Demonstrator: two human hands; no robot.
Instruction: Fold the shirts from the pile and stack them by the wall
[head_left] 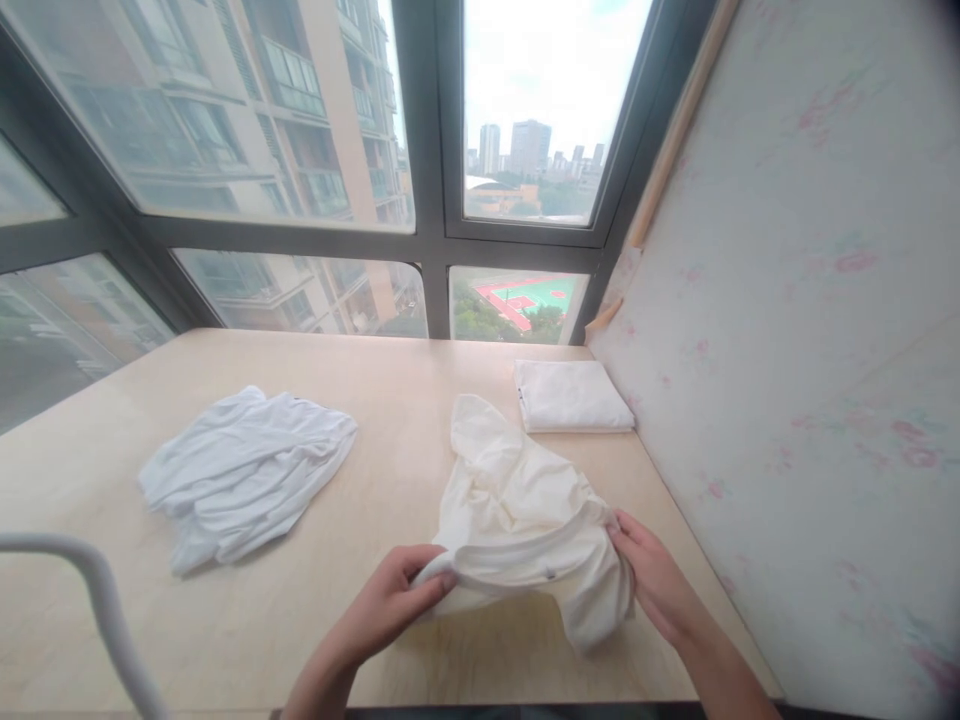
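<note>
A cream-white shirt [517, 490] lies crumpled over the front right of the wooden surface, its collar edge lifted toward me. My left hand [401, 600] pinches the left end of that collar between thumb and fingers. On the other side, my right hand [652, 570] grips the shirt's cloth near the right end of the collar. A small dark label shows on the collar band between the hands. One sleeve hangs down by my right hand, and part of the shirt's near underside is in shadow.
A rumpled white garment [251, 475] lies at the left. A folded white cloth stack [574, 395] sits at the back right, against the floral wall [787, 400]. A curved white tube [97, 600] rises at the front left. Grey-framed windows [431, 150] border the wooden surface [390, 420].
</note>
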